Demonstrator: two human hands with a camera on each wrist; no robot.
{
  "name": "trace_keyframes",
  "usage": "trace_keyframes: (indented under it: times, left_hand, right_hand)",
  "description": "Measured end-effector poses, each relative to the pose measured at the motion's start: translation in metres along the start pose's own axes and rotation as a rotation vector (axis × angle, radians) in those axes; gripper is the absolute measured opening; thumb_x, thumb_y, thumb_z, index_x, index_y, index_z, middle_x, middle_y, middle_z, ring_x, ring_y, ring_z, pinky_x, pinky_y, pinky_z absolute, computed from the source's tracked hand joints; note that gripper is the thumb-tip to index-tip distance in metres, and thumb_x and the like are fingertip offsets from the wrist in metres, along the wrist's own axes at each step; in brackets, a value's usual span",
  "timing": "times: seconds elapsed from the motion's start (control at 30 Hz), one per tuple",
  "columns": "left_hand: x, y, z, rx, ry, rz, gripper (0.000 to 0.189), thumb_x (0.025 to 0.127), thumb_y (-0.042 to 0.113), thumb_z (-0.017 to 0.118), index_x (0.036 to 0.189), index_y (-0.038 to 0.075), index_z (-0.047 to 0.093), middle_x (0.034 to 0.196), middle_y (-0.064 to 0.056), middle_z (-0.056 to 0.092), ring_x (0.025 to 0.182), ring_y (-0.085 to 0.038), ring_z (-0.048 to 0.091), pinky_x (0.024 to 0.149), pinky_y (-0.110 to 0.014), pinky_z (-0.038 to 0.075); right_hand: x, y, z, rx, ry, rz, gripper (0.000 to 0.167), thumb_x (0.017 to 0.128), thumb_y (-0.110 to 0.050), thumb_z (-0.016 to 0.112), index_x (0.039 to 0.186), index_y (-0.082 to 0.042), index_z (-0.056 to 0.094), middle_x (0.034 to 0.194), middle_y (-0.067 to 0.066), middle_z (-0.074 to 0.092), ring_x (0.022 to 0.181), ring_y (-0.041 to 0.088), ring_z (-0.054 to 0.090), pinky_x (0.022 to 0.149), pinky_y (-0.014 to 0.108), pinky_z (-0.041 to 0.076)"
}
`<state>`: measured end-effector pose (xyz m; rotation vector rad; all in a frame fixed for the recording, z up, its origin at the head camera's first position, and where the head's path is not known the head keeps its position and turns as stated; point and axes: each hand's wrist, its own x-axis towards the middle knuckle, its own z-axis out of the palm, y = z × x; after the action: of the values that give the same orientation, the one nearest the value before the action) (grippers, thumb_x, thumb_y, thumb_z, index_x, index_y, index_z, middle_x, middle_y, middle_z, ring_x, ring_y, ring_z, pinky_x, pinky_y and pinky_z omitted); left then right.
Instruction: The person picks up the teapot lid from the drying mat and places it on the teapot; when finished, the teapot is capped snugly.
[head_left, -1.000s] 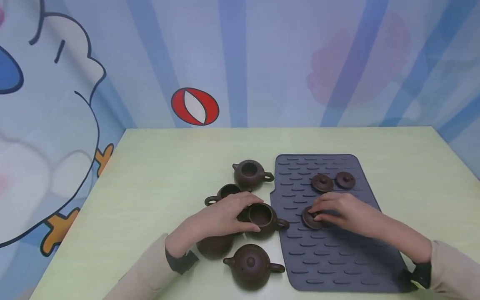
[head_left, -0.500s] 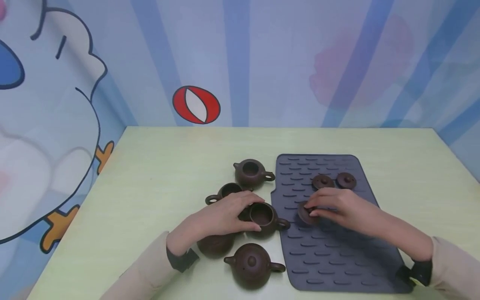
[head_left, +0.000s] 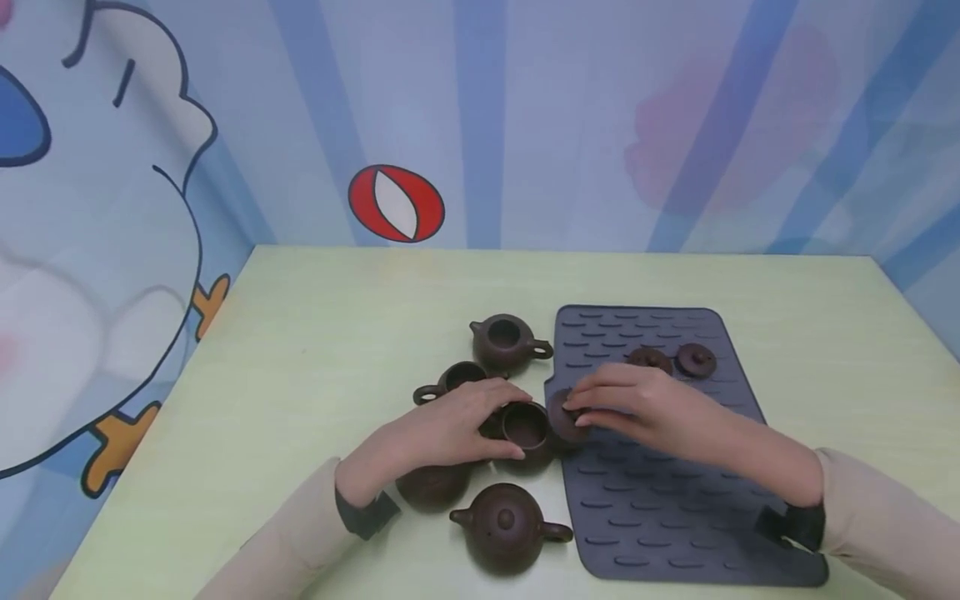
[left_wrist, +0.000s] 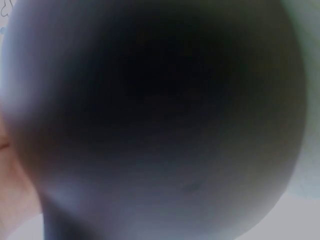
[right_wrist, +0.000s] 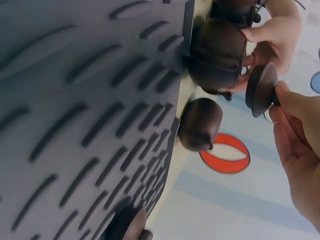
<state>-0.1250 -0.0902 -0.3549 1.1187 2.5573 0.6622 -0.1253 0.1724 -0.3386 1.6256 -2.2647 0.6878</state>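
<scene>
My left hand holds a dark brown lidless teapot around its body, thumb and fingers on opposite sides. My right hand pinches a round teapot lid by its knob, just right of that teapot's open mouth. In the right wrist view the lid is tilted and off the mat, apart from the teapot. A dark, blurred rounded shape fills most of the left wrist view.
Two more lidless teapots, one at the back and one behind my left hand, stand nearby. A lidded teapot is in front; another teapot is partly under my left wrist. Two lids, one farther right, one partly covered, lie on the grey ridged mat.
My right hand has lifted the lid from the mat and carried it left, close to the held teapot. The left hand keeps its hold in place.
</scene>
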Motion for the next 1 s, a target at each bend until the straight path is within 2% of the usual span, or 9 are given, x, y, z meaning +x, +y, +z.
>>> trace_keyframes:
  times: [0.33, 0.6, 0.77, 1.0]
  left_hand:
    - [0.000, -0.001, -0.001, -0.025, 0.021, 0.022, 0.055, 0.082, 0.034, 0.072, 0.127, 0.007, 0.054, 0.122, -0.003, 0.057, 0.114, -0.014, 0.052, 0.099, -0.031, 0.042]
    - [0.000, 0.000, 0.000, -0.017, 0.036, 0.044, 0.052, 0.082, 0.035, 0.072, 0.124, 0.008, 0.055, 0.120, -0.002, 0.058, 0.111, -0.014, 0.053, 0.097, -0.030, 0.043]
    - [0.000, 0.001, 0.000, -0.025, 0.017, 0.010, 0.056, 0.083, 0.036, 0.071, 0.128, 0.009, 0.052, 0.124, -0.002, 0.056, 0.117, -0.014, 0.050, 0.101, -0.030, 0.040]
    - [-0.001, 0.001, 0.000, 0.000, 0.001, -0.002, 0.053, 0.085, 0.036, 0.068, 0.129, 0.010, 0.051, 0.125, 0.000, 0.055, 0.119, -0.013, 0.049, 0.104, -0.030, 0.037]
  right_hand:
    - [0.022, -0.003, 0.021, -0.013, -0.004, -0.076, 0.031, 0.074, -0.004, 0.076, 0.104, -0.009, 0.070, 0.102, 0.002, 0.065, 0.091, 0.011, 0.062, 0.078, 0.016, 0.050]
    - [0.025, -0.001, 0.032, -0.036, -0.026, -0.056, 0.029, 0.076, -0.006, 0.075, 0.104, -0.010, 0.070, 0.102, 0.001, 0.066, 0.094, 0.010, 0.061, 0.081, 0.017, 0.050]
    - [0.024, 0.001, 0.037, -0.019, -0.061, -0.020, 0.026, 0.079, -0.006, 0.073, 0.105, -0.009, 0.070, 0.104, 0.001, 0.066, 0.096, 0.012, 0.061, 0.081, 0.021, 0.051]
    - [0.023, 0.003, 0.041, 0.006, -0.062, 0.004, 0.026, 0.081, -0.007, 0.071, 0.107, -0.010, 0.069, 0.105, 0.000, 0.064, 0.097, 0.010, 0.060, 0.083, 0.018, 0.049]
